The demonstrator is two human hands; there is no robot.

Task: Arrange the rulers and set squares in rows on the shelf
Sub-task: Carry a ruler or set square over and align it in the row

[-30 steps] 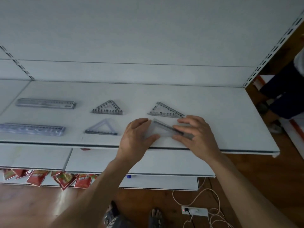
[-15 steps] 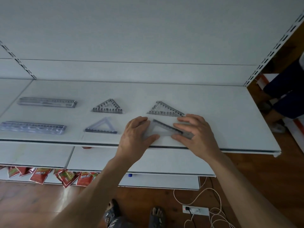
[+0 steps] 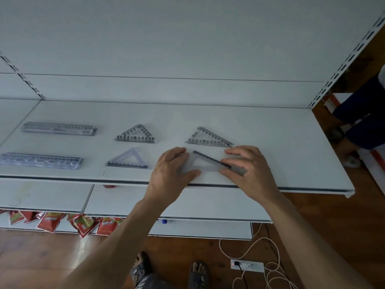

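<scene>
On the white shelf (image 3: 291, 142) the front right set square (image 3: 206, 163) lies close to the front edge, under both hands. Its long axis runs left to right. Its dark scaled edge slants from the upper left down to the right, so the narrow tip points right. The left hand (image 3: 173, 170) lies nearly flat over the left corner, fingers fairly straight and thumb spread against the near edge. The right hand (image 3: 248, 172) has its fingers gently bent over the right end, with the tip between fingers and thumb. Whether the piece rests fully flat cannot be told.

Just behind it the rear right set square (image 3: 210, 138) lies the same way, long side near, tip to the right. Printed digits run 0 to 10 along its sloping edge. A second row of digits along its base is too small to make out.

To the left lie the middle rear set square (image 3: 136, 135) and the middle front set square (image 3: 129, 159), apexes pointing to the back. Farther left are the rear ruler (image 3: 59, 128) and the front ruler (image 3: 40, 161), both lengthwise left to right. Their markings are too small to read.

Red packets (image 3: 50, 222) lie below the shelf, their print illegible.
</scene>
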